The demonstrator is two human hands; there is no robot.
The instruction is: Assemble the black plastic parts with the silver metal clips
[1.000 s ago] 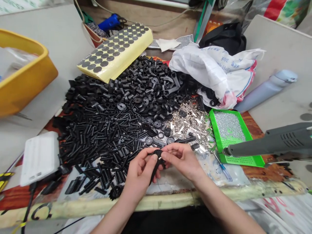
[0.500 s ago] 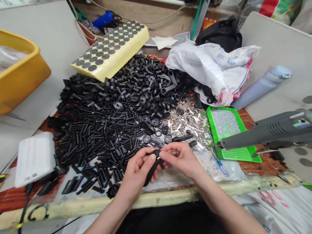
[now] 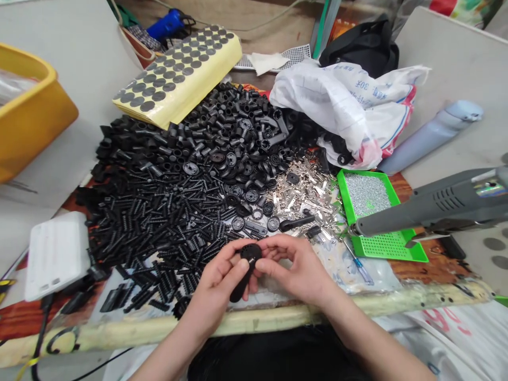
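Near the table's front edge, both hands close on one black plastic part (image 3: 246,267) with a round head and a long handle. My left hand (image 3: 219,288) grips its handle from below. Fingers of my right hand (image 3: 293,264) pinch the round head from the right. Just beyond the hands lies a big heap of black plastic parts (image 3: 178,185): tubes, ribbed rods and round caps. A pile of small shiny metal pieces (image 3: 305,196) lies to the right of the heap.
A green tray (image 3: 377,246) of tiny screws sits at right, with a grey electric screwdriver (image 3: 436,206) hanging over it. Also around are a yellow sheet of black round pads (image 3: 178,74), a white sack (image 3: 341,106), a yellow bin (image 3: 27,111), a white box (image 3: 55,254) and a grey bottle (image 3: 432,135).
Both hands have drawn slightly nearer with the black part, and its round head now faces up more. The view has shifted a little; the screwdriver appears higher.
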